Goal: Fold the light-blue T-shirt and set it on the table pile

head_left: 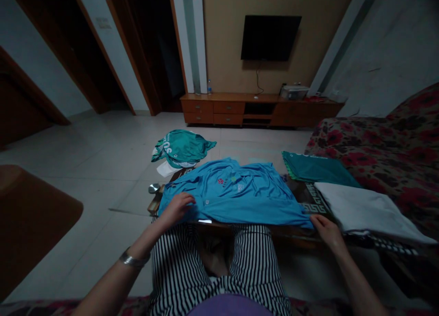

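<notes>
A bright blue shirt (247, 190) with small printed logos lies spread and wrinkled over a low table in front of my knees. My left hand (181, 205) rests on the shirt's near left part, palm down with its fingers stretched out over the fabric. At the shirt's near right corner, my right hand (325, 229) pinches the end of the cloth between thumb and fingers. The fabric runs fairly straight along the table's front edge between both hands.
Beyond the table's left end is a heaped green shirt (185, 147). To the right lie a folded green garment (318, 168) and a folded white garment (370, 211), near a flowered sofa (408, 137). A round metal object (154, 188) sits at the table's left edge.
</notes>
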{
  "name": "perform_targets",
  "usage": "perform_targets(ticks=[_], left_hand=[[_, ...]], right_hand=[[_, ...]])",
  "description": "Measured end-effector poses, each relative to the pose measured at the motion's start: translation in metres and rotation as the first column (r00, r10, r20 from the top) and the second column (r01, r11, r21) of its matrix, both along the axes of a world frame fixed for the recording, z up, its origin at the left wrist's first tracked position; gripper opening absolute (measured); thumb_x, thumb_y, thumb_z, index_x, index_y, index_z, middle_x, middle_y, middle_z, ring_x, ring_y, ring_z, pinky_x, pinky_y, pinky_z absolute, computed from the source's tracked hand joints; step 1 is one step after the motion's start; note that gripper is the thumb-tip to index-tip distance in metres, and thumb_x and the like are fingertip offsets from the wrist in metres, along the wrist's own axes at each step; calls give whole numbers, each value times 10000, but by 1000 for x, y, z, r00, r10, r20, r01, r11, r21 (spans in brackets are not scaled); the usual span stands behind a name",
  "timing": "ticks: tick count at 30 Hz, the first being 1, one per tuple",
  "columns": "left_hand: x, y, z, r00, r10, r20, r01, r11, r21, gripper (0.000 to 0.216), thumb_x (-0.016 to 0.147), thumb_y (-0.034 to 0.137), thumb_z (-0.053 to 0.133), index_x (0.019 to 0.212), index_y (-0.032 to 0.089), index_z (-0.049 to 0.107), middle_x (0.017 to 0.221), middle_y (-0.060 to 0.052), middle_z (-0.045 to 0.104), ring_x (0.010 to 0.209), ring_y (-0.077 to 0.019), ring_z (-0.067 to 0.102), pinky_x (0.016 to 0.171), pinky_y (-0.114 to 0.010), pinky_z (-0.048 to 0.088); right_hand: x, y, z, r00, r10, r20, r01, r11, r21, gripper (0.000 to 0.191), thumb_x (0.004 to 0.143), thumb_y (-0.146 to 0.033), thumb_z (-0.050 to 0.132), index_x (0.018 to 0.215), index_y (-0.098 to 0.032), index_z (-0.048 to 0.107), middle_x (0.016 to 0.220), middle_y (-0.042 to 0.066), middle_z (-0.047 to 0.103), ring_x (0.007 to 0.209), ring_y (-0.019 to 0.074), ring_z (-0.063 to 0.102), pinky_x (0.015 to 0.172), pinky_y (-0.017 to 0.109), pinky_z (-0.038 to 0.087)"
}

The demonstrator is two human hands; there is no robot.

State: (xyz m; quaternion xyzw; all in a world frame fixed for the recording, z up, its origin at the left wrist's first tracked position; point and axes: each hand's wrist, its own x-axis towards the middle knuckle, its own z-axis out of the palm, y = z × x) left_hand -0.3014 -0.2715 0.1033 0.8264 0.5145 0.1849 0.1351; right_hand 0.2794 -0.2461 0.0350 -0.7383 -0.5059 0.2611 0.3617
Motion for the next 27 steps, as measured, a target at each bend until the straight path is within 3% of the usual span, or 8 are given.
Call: perform_targets(ticks=[2, 5, 9, 12, 16, 20, 23, 27], left_hand=[[23, 3, -4, 992, -110, -55, 109, 994, -12, 232, 854, 169, 522, 1053, 201, 639, 1137, -86, 633, 1114, -221, 521, 959, -365, 366], [40, 9, -13, 968, -174, -181, 165, 984, -64, 281, 845, 153, 563, 1113, 223, 607, 1131, -60, 619, 1126, -217, 495, 988, -377, 320], [44, 18, -19, 938, -183, -293, 155, 981, -116, 130, 795, 186, 638, 925, 198, 641, 956, -47, 622, 997, -221, 496, 958, -382, 304], [40, 22, -7, 945, -157, -286, 114, 980, -163, 73, 769, 208, 646, 824, 176, 611, 928, -41, 608, 960, -216, 493, 926, -369, 304], [23, 24, 27, 976, -91, -199, 42, 969, -242, 142, 767, 291, 599, 784, 168, 530, 840, -5, 572, 856, -176, 489, 840, -298, 344], [1, 33, 74, 995, -53, -83, 24, 948, -317, 292, 723, 415, 616, 733, 176, 448, 756, 23, 502, 753, -151, 462, 673, -231, 339], [-11, 43, 115, 1000, 5, -6, -6, 960, -282, 365, 701, 489, 624, 713, 181, 428, 719, 28, 461, 708, -138, 431, 626, -223, 323], [-22, 60, 177, 989, 146, 25, -138, 971, -197, 360, 698, 507, 606, 805, 166, 556, 734, 8, 524, 719, -155, 478, 644, -239, 353]], right_hand=[[-5, -5, -1, 997, -14, -79, 10, 999, -50, 495, 575, -622, 569, 810, -195, 659, 601, 31, 677, 578, 227, 614, 565, 318, 452], [-14, -10, 5, 982, 0, -191, -15, 997, -77, 540, 616, -653, 535, 882, -188, 599, 482, 9, 617, 416, 188, 533, 460, 291, 404], [-14, -9, 15, 982, 85, -166, -89, 996, -16, 528, 658, -663, 518, 869, -184, 586, 427, -19, 558, 391, 166, 512, 444, 269, 390], [-7, -3, 29, 991, 102, -90, -99, 994, 45, 498, 699, -649, 505, 849, -184, 599, 451, -21, 558, 430, 166, 529, 465, 270, 397], [-3, 9, 67, 993, 110, -44, -104, 988, 112, 486, 738, -622, 515, 876, -170, 630, 428, -42, 498, 438, 153, 499, 481, 269, 390], [-9, 18, 127, 951, 256, -174, -220, 955, 200, 583, 720, -588, 617, 1115, -159, 627, 640, -6, 635, 526, 141, 552, 518, 263, 434], [-15, 25, 176, 912, 385, -139, -337, 900, 278, 520, 656, -531, 723, 1020, -161, 698, 883, 66, 711, 735, 184, 634, 675, 302, 508], [-19, 41, 235, 899, 434, 62, -421, 815, 399, 422, 644, -506, 736, 891, -164, 744, 909, 84, 722, 835, 231, 651, 783, 357, 517]])
